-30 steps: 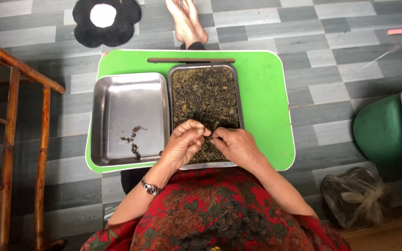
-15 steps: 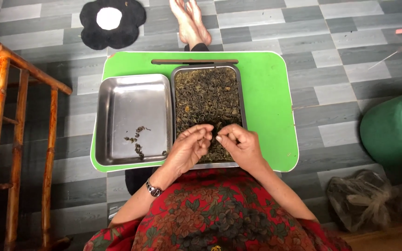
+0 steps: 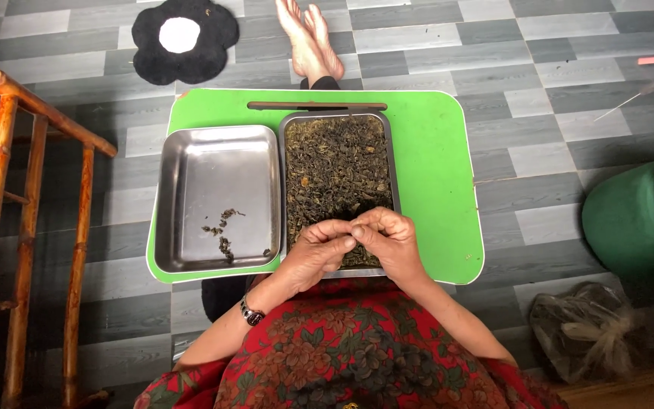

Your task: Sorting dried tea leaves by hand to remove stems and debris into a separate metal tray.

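Observation:
Two steel trays lie side by side on a small green table. The right tray is full of dark dried leaves. Only a few leaf bits lie in the left tray. My left hand and my right hand meet fingertip to fingertip over the near end of the right tray, pinching at something too small to make out. A watch sits on my left wrist.
A thin dark stick lies along the table's far edge, with bare feet on the tiled floor beyond. A black and white flower-shaped mat lies far left. A bamboo frame stands left. A green stool and a bag sit right.
Both hands have drawn closer together, fingertips now touching over the right tray's near end. The view has shifted slightly; the trays have stayed put.

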